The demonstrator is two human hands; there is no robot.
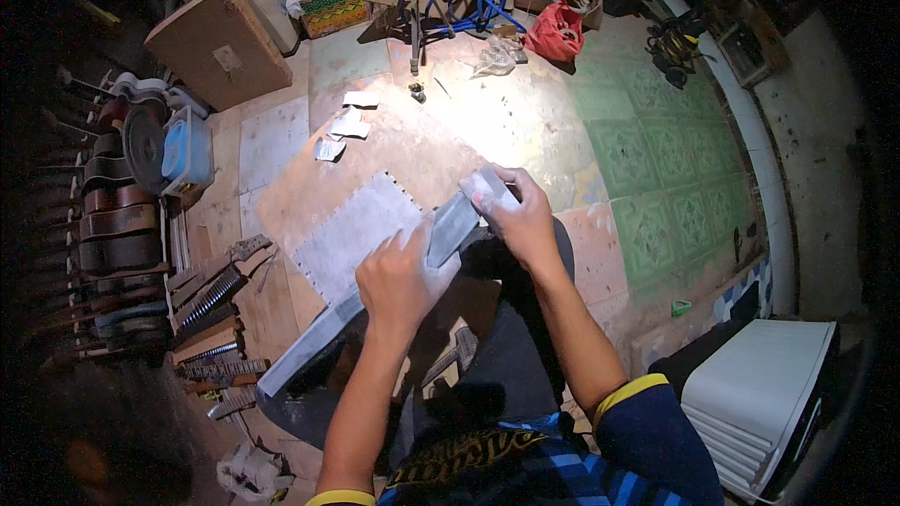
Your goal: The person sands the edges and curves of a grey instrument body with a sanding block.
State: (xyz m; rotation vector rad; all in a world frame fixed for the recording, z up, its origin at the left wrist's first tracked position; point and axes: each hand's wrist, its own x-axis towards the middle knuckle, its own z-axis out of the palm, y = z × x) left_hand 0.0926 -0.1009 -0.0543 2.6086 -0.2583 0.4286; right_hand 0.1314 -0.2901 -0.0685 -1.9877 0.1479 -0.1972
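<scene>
One long grey piece (455, 225) held slantwise above the lap (527, 347), worker seated low. Left hand (398, 276) closed round it above mid-length: thumb along the near side, fingers curled over the far side, no visible slack. Fingertips out of sight under the piece; how hard they press, cannot tell.

Right hand (520, 211) at the upper end, thumb and fingers pinching a pale block (489, 191) with a pinkish patch. Gap between digits only as wide as the block. Block sits against the grey piece's end; whether the two are joined, cannot tell.

Long axis diagonal: lower end toward the worker's left and near the body, upper end pointing away and to the right. Lower stretch looks narrow, upper stretch broader beyond the left hand.

Just past the left hand, on the floor: pale mat (352, 234) with notched edges. Farther off, several paper scraps (347, 124). Red bag (555, 33) well apart, beyond the hands.
</scene>
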